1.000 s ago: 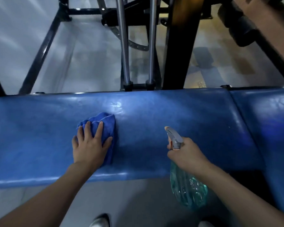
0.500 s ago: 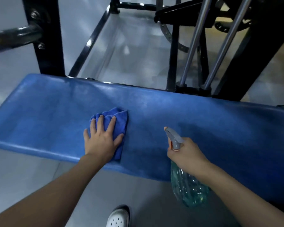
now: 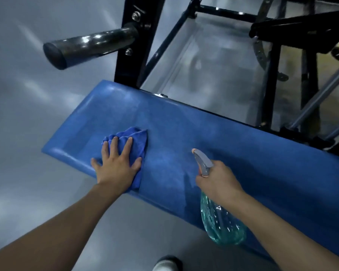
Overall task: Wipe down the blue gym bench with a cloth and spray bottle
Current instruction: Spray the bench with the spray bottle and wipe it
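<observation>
Left hand (image 3: pixel 116 169) leftward, flat on cloth (image 3: pixel 134 138)

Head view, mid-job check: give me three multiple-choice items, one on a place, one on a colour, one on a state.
1. Where is the cloth? A on the bench B in a bucket C on a shelf
2. The cloth's colour? A white B blue C red
3. The left hand is? A an empty fist B flat on the cloth C hanging idle
1 A: it lies on the bench top. 2 B: blue like the bench. 3 B: straight fingers press it; the right hand grips the spray bottle.
</observation>
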`<act>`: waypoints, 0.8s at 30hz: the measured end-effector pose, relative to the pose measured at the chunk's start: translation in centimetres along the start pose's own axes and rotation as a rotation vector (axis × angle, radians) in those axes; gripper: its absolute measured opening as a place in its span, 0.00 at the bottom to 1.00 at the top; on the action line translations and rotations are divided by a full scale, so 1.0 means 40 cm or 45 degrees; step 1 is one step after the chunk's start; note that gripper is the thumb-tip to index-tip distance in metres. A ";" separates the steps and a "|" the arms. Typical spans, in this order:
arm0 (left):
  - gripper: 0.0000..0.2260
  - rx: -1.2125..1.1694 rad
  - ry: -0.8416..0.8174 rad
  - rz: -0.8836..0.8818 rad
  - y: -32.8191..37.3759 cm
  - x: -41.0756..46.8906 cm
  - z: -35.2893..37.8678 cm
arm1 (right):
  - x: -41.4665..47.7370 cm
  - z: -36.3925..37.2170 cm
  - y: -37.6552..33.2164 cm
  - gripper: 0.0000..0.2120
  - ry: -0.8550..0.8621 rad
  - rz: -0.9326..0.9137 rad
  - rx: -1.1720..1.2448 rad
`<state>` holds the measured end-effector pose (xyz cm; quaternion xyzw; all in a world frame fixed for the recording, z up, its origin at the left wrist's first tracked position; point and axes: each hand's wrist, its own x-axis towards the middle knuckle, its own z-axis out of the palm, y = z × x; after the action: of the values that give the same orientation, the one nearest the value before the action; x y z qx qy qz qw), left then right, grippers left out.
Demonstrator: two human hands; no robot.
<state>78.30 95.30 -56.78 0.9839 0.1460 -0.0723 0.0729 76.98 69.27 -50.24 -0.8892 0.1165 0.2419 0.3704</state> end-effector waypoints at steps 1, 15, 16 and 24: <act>0.30 -0.012 -0.005 -0.020 -0.026 0.012 -0.008 | 0.013 0.014 -0.026 0.08 0.014 0.005 -0.037; 0.28 -0.262 0.004 -0.368 -0.306 0.127 -0.062 | 0.139 0.246 -0.399 0.04 -0.196 -0.193 -0.203; 0.28 -0.319 0.023 -0.383 -0.319 0.128 -0.066 | 0.143 0.259 -0.416 0.06 -0.180 -0.189 -0.223; 0.26 -0.699 0.181 -0.369 -0.344 0.109 -0.108 | 0.101 0.249 -0.406 0.05 -0.034 -0.226 -0.054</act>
<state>78.85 110.24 -54.96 0.8991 0.3035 0.0292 0.3141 83.28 87.61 -48.58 -0.9004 0.0273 0.2224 0.3731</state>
